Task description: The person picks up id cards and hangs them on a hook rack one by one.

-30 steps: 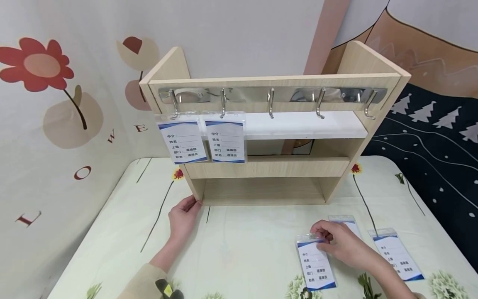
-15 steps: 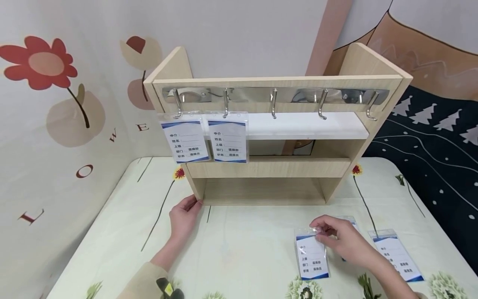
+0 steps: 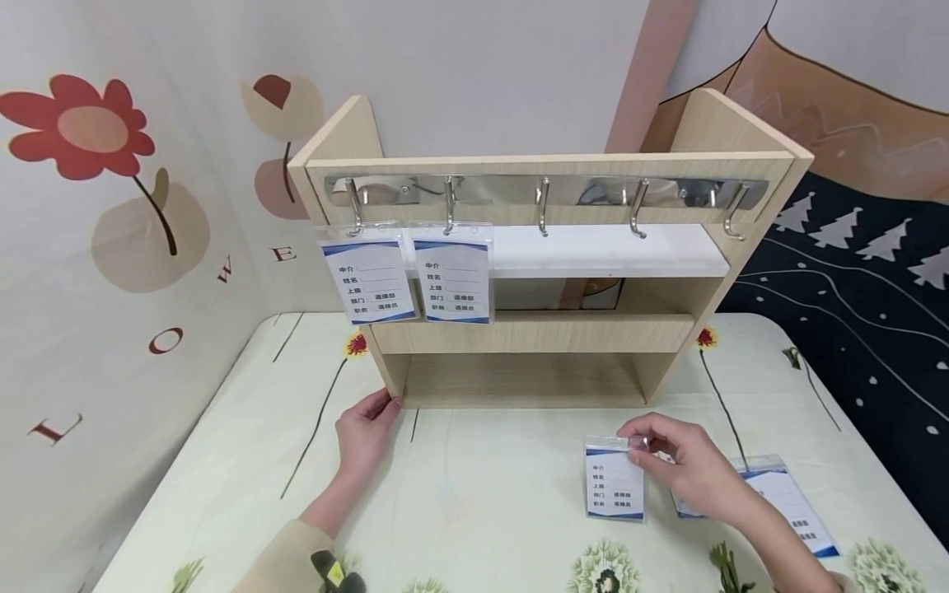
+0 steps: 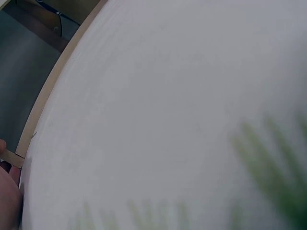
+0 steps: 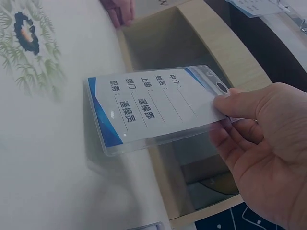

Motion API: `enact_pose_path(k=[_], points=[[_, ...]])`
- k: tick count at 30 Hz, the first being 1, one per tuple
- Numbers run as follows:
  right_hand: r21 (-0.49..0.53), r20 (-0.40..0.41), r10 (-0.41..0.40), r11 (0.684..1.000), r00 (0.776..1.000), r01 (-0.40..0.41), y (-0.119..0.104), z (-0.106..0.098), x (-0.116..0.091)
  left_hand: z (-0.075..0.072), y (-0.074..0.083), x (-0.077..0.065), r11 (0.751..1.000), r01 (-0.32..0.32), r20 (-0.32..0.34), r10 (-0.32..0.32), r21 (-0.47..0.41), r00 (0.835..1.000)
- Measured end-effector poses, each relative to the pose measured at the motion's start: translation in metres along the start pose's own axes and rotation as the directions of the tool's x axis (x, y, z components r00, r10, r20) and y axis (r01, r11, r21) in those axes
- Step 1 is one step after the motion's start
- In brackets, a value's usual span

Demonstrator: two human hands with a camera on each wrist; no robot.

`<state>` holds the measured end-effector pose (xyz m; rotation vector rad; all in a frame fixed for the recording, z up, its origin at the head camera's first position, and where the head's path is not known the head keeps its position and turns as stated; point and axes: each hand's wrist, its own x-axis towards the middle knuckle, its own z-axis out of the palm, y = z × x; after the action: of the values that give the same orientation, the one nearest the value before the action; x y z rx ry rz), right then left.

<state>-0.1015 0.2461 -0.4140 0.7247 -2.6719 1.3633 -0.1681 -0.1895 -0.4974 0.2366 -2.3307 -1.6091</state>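
The badge (image 5: pixel 153 109) is glossy, clear plastic around smooth printed paper. The shelf (image 3: pixel 549 336) looks like wood, finely grained and matt — its strip (image 3: pixel 493 189) and hooks (image 3: pixel 544 206) are polished metal, the strip mirror-bright. The surface (image 3: pixel 489 494) is smooth and dull — cloth or plastic, hard to tell. The wall (image 3: pixel 489 82) looks matt.

A homelike room corner: flower-printed cloth (image 3: pixel 504 494) spreads beneath a wooden shelf (image 3: pixel 530 338), with floral wall covering (image 3: pixel 185 206) to its left, mountain-and-tree print (image 3: pixel 838 280) to its right.
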Motion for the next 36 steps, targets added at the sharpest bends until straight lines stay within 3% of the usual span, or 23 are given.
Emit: enact_pose_path(k=[10,18,27,36], points=[[-0.015,-0.071,-0.095,0.995,0.993,0.094,-0.02,-0.011,0.008,-0.001,0.002,0.0,1.0,-0.013,-0.031,0.014,0.026,0.999],[-0.054,-0.111,-0.26,0.965,0.959,0.255,-0.037,-0.022,0.021,0.0,-0.001,-0.001,0.999,-0.026,-0.062,0.028,0.027,0.998],[-0.088,-0.124,-0.31,0.95,0.943,0.301,-0.051,-0.032,0.032,0.001,0.001,-0.003,0.999,-0.022,-0.057,0.024,0.037,0.998],[-0.171,-0.153,-0.394,0.914,0.906,0.369,-0.06,-0.039,0.042,0.0,0.003,-0.002,1.0,-0.005,-0.047,0.006,0.022,0.999]])
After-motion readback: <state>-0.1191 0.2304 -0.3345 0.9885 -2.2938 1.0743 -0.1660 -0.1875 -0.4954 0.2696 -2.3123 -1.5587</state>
